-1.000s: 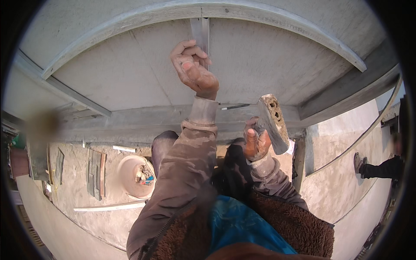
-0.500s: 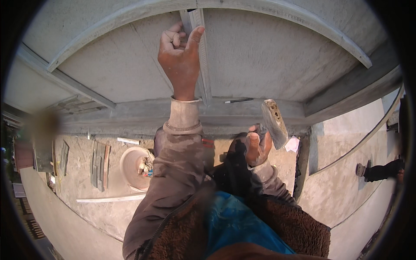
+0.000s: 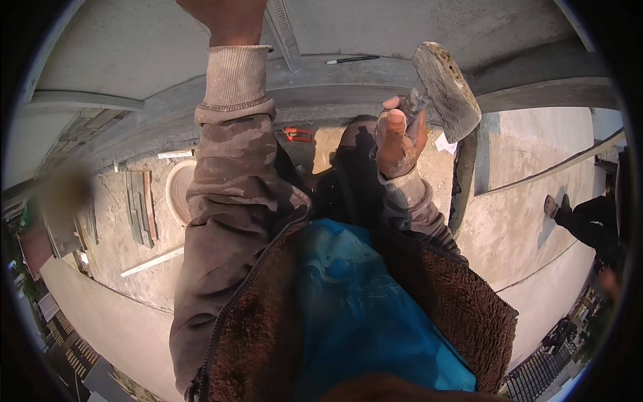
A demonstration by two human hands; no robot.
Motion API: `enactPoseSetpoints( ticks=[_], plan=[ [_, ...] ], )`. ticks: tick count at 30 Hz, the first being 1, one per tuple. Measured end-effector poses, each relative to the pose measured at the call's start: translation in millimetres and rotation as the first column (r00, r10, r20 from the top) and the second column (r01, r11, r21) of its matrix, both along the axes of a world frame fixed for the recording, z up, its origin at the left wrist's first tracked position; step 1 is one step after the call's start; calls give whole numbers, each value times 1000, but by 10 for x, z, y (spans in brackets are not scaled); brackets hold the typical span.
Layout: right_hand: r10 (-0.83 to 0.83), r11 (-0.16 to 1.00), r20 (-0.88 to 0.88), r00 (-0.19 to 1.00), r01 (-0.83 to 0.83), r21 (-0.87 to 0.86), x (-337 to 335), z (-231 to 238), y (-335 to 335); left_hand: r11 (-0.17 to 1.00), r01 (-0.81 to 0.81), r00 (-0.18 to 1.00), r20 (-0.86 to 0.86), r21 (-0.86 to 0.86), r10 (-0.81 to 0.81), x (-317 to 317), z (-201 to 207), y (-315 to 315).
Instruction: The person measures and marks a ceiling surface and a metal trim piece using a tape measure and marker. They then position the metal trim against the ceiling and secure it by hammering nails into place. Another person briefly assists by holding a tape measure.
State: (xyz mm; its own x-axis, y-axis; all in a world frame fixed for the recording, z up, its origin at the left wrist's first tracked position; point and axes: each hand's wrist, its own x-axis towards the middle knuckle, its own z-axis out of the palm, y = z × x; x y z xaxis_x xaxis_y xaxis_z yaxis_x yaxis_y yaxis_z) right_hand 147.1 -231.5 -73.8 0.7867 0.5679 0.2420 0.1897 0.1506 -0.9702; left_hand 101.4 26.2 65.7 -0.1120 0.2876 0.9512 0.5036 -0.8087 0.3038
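Two hands are working here, and we are gripping a hammer (image 3: 442, 90) in our right hand (image 3: 396, 142): the fingers are clenching its short handle, the thumb is lying flat along the side facing us, and the worn, cement-crusted head is tilting up and to the right of the fist. Our left hand (image 3: 224, 15) is reaching up past the top edge of the view, so only its heel and wrist are showing above the ribbed cuff, and we cannot tell whether it is grasping anything. Just right of that wrist a thin metal strip (image 3: 284, 30) is running down across the grey concrete slab (image 3: 429, 27). Between the two hands, slightly above the hammer fist, a pencil (image 3: 351, 60) is lying on the ledge (image 3: 321, 80) of the slab.

Below the right hand our brown fleece-lined jacket (image 3: 228, 221) and a blue shirt (image 3: 362, 308) are filling the lower middle. Under the left forearm, well apart from it on the floor below, red-handled pliers (image 3: 297, 135) are lying, and further left a round pale basin (image 3: 177, 191) is sitting beside a few stacked boards (image 3: 140, 204) and a white strip (image 3: 153, 261). Far to the right of the hammer, another person's dark-clad legs and shoe (image 3: 576, 218) are showing at the rim.
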Motion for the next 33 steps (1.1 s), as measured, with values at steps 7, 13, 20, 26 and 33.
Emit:
enactPoseSetpoints(
  ticks=[7, 13, 20, 26, 33],
  plan=[
    [22, 1000, 16, 1000, -22, -11, 25, -188, -111, 998, 61, 998, -16, 0, -61, 21, 27, -46],
    [87, 943, 160, 983, -30, -331, 53, -143, -6, 992, 124, 991, 50, 16, -125, 29, -24, -3],
    [533, 689, 418, 736, -91, -720, 427, -683, 378, 987, 160, 985, 71, -7, -159, 38, -32, -17],
    [708, 605, 544, 450, 9, -796, 628, -1005, 914, 985, 170, 984, 66, -17, -168, 58, -8, -40],
    [819, 423, 404, 407, 47, -905, 706, -741, 1130, 988, 149, 988, 29, 41, -150, 25, -4, 8]
  ],
)
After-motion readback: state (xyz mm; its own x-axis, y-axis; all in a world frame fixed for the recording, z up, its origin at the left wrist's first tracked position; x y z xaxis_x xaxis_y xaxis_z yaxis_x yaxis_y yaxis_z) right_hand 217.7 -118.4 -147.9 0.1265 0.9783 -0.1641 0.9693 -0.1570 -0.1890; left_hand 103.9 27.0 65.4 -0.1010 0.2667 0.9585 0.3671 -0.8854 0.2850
